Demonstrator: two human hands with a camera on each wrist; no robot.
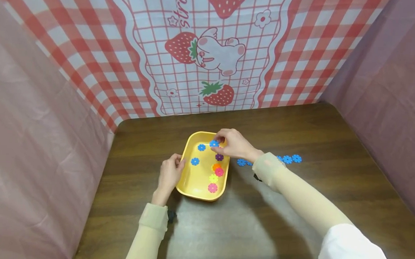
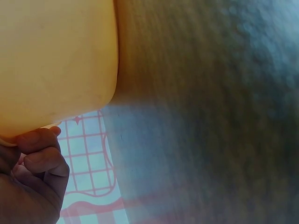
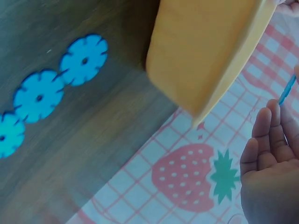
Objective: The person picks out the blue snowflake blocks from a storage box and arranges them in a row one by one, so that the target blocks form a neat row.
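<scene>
A yellow plastic tray (image 1: 196, 181) sits on the table in the head view. My left hand (image 1: 169, 173) grips its left rim, thumb and fingers on the edge; the left wrist view shows those curled fingers (image 2: 46, 161) beneath the tray wall. Above the tray's far right part, my right hand (image 1: 237, 144) pinches a blue snowflake disc (image 1: 214, 143), seen edge-on in the right wrist view. Inside the tray lie two more blue discs (image 1: 195, 161) on the left. Along the right are purple (image 1: 219, 157), orange (image 1: 216, 167), yellow (image 1: 213, 178) and pink (image 1: 212, 188) discs.
Right of the tray, a row of several blue snowflake discs (image 1: 287, 159) lies on the brown wooden table (image 1: 141, 142), partly hidden by my right wrist. A strawberry-print cloth (image 1: 202, 94) hangs behind the table. Pink curtains (image 1: 386, 95) stand at both sides.
</scene>
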